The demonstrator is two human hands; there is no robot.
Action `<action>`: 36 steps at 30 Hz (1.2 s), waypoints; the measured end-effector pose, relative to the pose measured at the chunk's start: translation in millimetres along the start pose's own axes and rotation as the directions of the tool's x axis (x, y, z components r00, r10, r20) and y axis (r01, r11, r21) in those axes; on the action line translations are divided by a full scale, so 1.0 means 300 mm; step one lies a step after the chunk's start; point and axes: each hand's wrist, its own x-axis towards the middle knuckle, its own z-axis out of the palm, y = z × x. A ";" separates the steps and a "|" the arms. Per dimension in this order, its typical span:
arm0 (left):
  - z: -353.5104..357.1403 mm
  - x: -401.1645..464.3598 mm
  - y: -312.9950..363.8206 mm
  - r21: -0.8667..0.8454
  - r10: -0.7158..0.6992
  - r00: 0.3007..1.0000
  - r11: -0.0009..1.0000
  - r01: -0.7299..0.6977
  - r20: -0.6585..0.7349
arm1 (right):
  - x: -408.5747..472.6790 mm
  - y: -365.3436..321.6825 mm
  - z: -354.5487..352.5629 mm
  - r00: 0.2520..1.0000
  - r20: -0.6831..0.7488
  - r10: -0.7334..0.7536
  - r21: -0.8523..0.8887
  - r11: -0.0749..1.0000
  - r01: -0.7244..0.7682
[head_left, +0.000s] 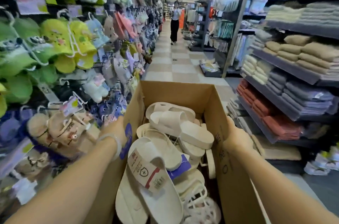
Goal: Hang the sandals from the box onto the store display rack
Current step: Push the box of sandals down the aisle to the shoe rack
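Cardboard box (183, 93) full of cream sandals (165, 143) sits gripped between my left hand (117, 128) and right hand (234, 132), nothing hung yet, so next I free a hand and pick a pair for the rack (77, 47).

Box: a big open brown cardboard box (229, 178), top flaps up, sitting in the store aisle just beside the rack.
Sandals: lots of cream white foam slide sandals (181, 132) piled in a messy heap inside the box; some lie flat, some tilt. The closest one has a paper label band round its strap.
Rack: a tall wall display rack (77, 43) on the left, packed with hanging green, yellow, pink and purple slippers on white hooks.
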 end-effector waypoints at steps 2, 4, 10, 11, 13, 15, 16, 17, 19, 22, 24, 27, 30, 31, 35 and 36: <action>-0.017 0.190 0.059 0.045 -0.007 1.000 0.999 0.007 0.006 | 0.201 -0.039 0.011 1.000 -0.011 -0.003 0.006 1.000 0.003; -0.031 0.360 0.130 0.048 -0.003 1.000 0.999 0.002 0.016 | 0.390 -0.078 0.019 1.000 -0.016 -0.003 0.025 1.000 0.003; -0.010 0.876 0.334 0.055 0.019 1.000 0.998 -0.020 0.021 | 1.006 -0.153 0.101 0.998 0.021 -0.058 0.077 0.995 0.057; 0.001 0.959 0.362 0.034 0.004 1.000 0.999 -0.004 0.021 | 1.115 -0.167 0.117 0.997 0.019 -0.078 0.108 0.991 0.076; 0.028 1.137 0.409 -0.008 -0.020 1.000 1.000 0.020 0.004 | 1.337 -0.202 0.151 0.995 0.028 -0.097 0.165 0.982 0.092; 0.035 1.303 0.464 -0.031 -0.038 0.999 0.999 0.038 0.002 | 1.547 -0.244 0.164 0.997 0.041 -0.073 0.222 0.973 0.062; 0.038 1.388 0.489 -0.032 -0.046 0.999 0.998 0.046 0.007 | 1.637 -0.270 0.163 0.997 0.049 -0.054 0.210 0.977 0.043; 0.039 1.473 0.514 -0.035 -0.057 0.998 0.998 0.057 0.013 | 1.730 -0.292 0.167 0.996 0.061 -0.060 0.189 0.981 0.047; 0.044 1.647 0.559 -0.039 -0.077 0.997 0.996 0.078 0.022 | 1.906 -0.336 0.174 0.990 0.064 -0.123 0.139 0.984 0.113; 0.067 1.930 0.623 -0.044 -0.125 0.992 0.991 0.126 0.009 | 2.171 -0.402 0.200 0.982 0.050 -0.181 0.107 0.979 0.175; 0.082 2.124 0.669 -0.029 -0.143 0.990 0.989 0.143 -0.005 | 2.356 -0.444 0.241 0.985 0.047 -0.168 0.081 0.983 0.164; 0.098 2.433 0.744 -0.037 -0.157 0.987 0.987 0.156 -0.027 | 2.630 -0.500 0.284 0.989 0.037 -0.140 0.090 0.987 0.136; 0.098 2.714 0.826 -0.118 -0.176 0.984 0.978 0.174 -0.012 | 2.912 -0.550 0.293 0.995 0.020 -0.100 0.055 0.994 0.099; 0.090 2.799 0.861 -0.119 -0.176 0.984 0.977 0.175 -0.004 | 3.001 -0.565 0.291 0.996 0.018 -0.090 0.041 0.995 0.089; 0.077 3.136 1.020 -0.096 -0.158 0.987 0.983 0.159 0.015 | 3.362 -0.601 0.296 0.998 0.027 -0.064 0.011 0.998 0.064; 0.082 3.217 1.060 -0.090 -0.164 0.986 0.982 0.165 0.018 | 3.454 -0.609 0.302 0.998 0.034 -0.058 0.006 0.998 0.057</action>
